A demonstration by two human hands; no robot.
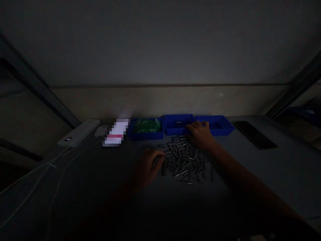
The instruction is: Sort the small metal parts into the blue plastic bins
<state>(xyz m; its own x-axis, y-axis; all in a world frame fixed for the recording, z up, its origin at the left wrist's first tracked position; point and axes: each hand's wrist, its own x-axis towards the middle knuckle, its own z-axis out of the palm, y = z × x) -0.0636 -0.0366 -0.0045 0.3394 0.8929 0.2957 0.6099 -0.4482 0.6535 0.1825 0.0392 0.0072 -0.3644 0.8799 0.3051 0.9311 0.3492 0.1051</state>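
My left hand (149, 167) is at the left edge of a pile of small metal pieces (184, 157), some short cylinders, others thin pins. Its thumb and forefinger are closed together beside a dark metal cylinder (164, 168); I cannot tell whether they grip it. Over the far side of the pile, my right hand (201, 134) bends its fingers at the front corner of the middle blue bin (177, 132). Its fingertips are partly hidden, so what they hold does not show. A small metal piece (178, 122) shows inside that bin.
A blue bin (147, 136) with green contents stands on the left, another blue bin (222, 131) on the right. A lit phone (116, 132), a white device (80, 133) with cables (59, 187) and a dark phone (255, 135) flank them. The light is dim.
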